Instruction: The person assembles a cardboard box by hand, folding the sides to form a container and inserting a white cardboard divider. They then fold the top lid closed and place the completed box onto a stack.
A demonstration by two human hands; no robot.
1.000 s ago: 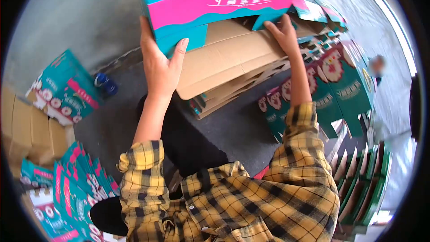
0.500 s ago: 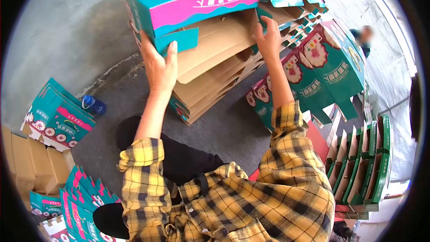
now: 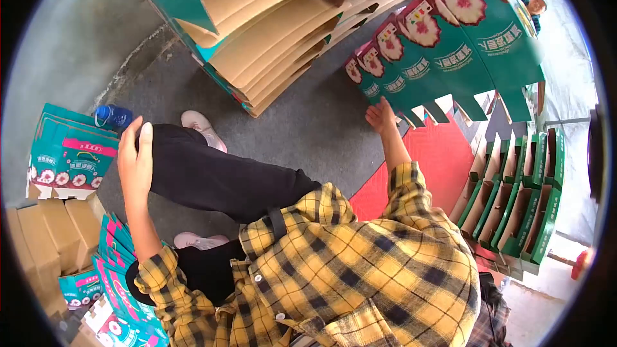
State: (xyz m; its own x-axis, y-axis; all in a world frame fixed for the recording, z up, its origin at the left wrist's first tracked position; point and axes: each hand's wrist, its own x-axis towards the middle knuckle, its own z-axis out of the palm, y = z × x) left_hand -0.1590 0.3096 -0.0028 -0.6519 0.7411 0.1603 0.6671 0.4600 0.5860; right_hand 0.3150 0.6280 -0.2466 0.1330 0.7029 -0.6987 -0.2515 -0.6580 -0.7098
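Note:
My left hand [image 3: 134, 162] is beside my bent knee, fingers stretched out and holding nothing. A blue bottle [image 3: 114, 116] stands just beyond its fingertips, and folded teal cartons [image 3: 72, 154] with pink bands lie to its left. My right hand [image 3: 381, 117], also empty with fingers extended, is close to the lower edge of a row of teal boxes [image 3: 443, 58] printed with pink-and-white flower shapes. Ahead of me rises a stack of teal boxes [image 3: 263, 38], their brown cardboard insides facing me. Both hands are apart from that stack.
A red mat [image 3: 418, 170] lies right of my legs, beside rows of dark green open boxes [image 3: 514, 202]. At lower left are brown cardboard boxes [image 3: 51, 234] and more flat teal cartons [image 3: 125, 283]. Another person [image 3: 535, 6] is far off at upper right.
Both hands have left the top box of the stack. My left hand moved down and left to my knee, my right hand down toward the flower-printed boxes. The view has turned and lowered.

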